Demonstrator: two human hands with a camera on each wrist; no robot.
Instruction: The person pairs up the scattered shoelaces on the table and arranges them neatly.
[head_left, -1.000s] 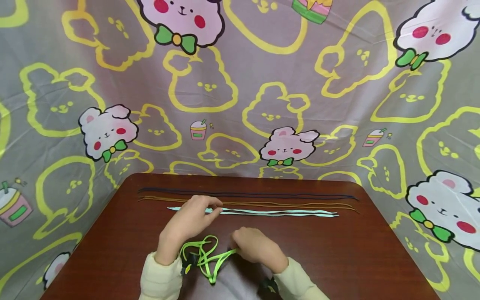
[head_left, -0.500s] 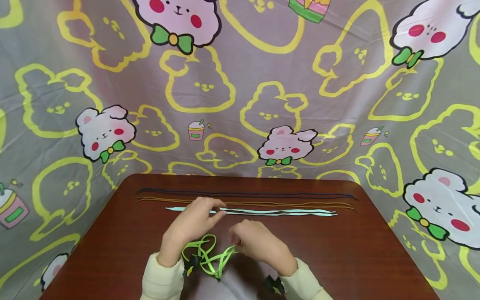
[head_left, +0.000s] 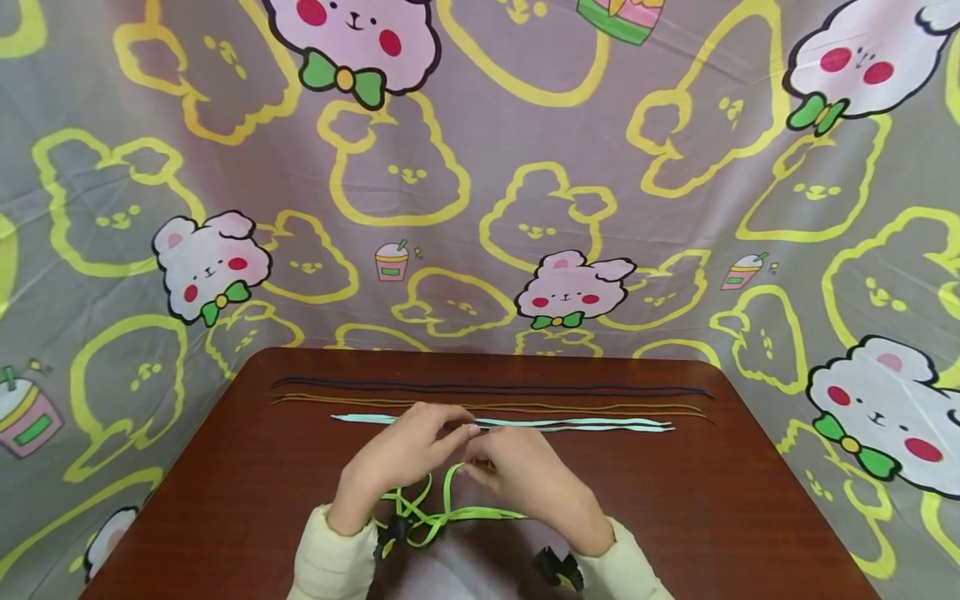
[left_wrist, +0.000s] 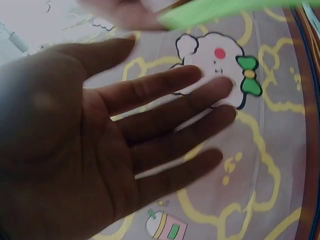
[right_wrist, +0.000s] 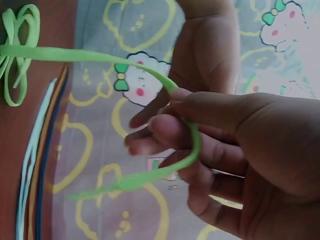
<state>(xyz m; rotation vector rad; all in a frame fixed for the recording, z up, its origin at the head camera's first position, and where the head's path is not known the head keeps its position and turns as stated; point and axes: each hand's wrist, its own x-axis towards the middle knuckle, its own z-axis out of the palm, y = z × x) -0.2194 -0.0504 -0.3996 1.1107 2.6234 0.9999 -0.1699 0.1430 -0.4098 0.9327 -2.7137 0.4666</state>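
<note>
A bright green flat shoelace (head_left: 450, 515) lies in a loose tangle of loops on the table below my hands, with one stretch raised. My right hand (head_left: 536, 479) pinches that raised part; in the right wrist view the green lace (right_wrist: 90, 54) passes between thumb and index finger, and its free end hangs past the curled fingers. My left hand (head_left: 408, 450) hovers close beside the right one. In the left wrist view the left hand (left_wrist: 125, 130) has its fingers spread and fairly straight, with nothing in its palm.
Behind my hands, pale blue laces (head_left: 600, 426), brown laces (head_left: 600, 409) and dark blue laces (head_left: 562, 391) lie stretched side by side across the brown table (head_left: 712, 500). A cartoon-printed grey cloth (head_left: 480, 125) hangs around the table's back and sides.
My right hand has risen toward the left hand, lifting part of the green lace. The left hand has shifted right, and the tangle has changed shape.
</note>
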